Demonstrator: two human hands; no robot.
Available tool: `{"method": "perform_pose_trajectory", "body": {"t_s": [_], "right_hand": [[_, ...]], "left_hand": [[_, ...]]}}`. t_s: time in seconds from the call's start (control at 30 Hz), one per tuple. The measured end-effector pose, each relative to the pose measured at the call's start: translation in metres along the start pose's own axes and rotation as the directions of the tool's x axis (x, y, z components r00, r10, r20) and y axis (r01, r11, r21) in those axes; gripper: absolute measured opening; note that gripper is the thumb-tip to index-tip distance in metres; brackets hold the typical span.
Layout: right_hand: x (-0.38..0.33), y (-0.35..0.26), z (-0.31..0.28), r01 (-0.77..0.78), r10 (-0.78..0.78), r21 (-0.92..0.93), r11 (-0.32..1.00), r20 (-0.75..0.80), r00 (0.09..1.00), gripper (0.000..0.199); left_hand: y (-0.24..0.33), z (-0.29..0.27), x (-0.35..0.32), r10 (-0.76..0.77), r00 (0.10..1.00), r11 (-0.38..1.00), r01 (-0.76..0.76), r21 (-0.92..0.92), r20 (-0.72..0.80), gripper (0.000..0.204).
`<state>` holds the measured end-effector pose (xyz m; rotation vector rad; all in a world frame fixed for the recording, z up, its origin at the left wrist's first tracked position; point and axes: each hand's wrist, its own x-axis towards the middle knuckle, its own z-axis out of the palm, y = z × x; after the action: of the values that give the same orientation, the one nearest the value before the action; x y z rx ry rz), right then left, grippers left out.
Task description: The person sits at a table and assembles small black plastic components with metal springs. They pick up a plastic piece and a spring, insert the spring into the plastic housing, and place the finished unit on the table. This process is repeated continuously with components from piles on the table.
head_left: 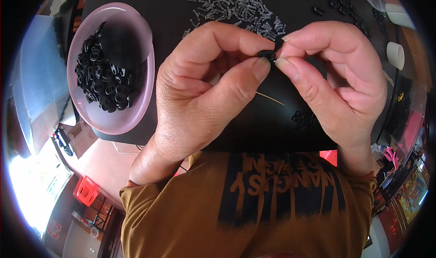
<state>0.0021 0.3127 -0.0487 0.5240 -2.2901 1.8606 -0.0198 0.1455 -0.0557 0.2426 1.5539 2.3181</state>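
Note:
Above the dark table, both my hands meet fingertip to fingertip. Between thumb and forefinger, my left hand [211,76] pinches a small black plastic cord-lock piece [266,54]. My right hand [338,71] is closed in a pinch against its right side, where a tiny pale glint shows by the thumb tip; what those fingers hold is too small to make out. Just beyond my hands lies a loose pile of small metal coil springs [245,8]. To the left, a pink oval bowl [147,76] holds many black two-holed cord-lock pieces [106,78].
A thin wooden stick [271,99] lies on the table [170,15] beneath my hands. More black pieces [304,119] sit near my right wrist, and others [338,1] spread at the far right. A white cylinder [395,56] stands at the right edge. A red plastic stool [86,191] is at lower left.

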Motion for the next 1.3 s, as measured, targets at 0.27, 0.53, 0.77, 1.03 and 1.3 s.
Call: {"method": "perform_pose_trajectory", "body": {"t_s": [0.27, 0.53, 0.77, 1.03, 1.3], "right_hand": [[0.005, -0.009, -0.007, -0.016, 0.035, -0.204, 0.979, 0.087, 0.996, 0.019], [0.001, -0.008, -0.037, -0.094, 0.108, -0.293, 0.951, 0.031, 0.994, 0.015], [0.017, 0.037, -0.074, -0.006, -0.078, -0.892, 0.453, -0.046, 0.996, 0.012], [0.026, 0.040, -0.077, -0.227, 0.257, -0.806, 0.547, -0.096, 0.962, 0.011], [0.018, 0.036, -0.065, -0.260, 0.263, -0.726, 0.637, -0.112, 0.958, 0.008]], "left_hand": [[-0.002, -0.006, -0.002, -0.006, 0.995, 0.990, -0.008, 0.139, 0.098, 0.018], [0.001, 0.004, -0.003, -0.089, 0.994, 0.991, 0.082, 0.108, 0.059, 0.014], [0.002, 0.008, 0.000, -0.103, 0.994, 0.988, 0.104, 0.111, -0.021, 0.011], [0.001, 0.006, -0.001, -0.094, 0.995, 0.986, 0.099, 0.135, -0.040, 0.012], [0.000, 0.002, -0.001, -0.093, 0.996, 0.992, 0.092, 0.085, 0.008, 0.015]]}}
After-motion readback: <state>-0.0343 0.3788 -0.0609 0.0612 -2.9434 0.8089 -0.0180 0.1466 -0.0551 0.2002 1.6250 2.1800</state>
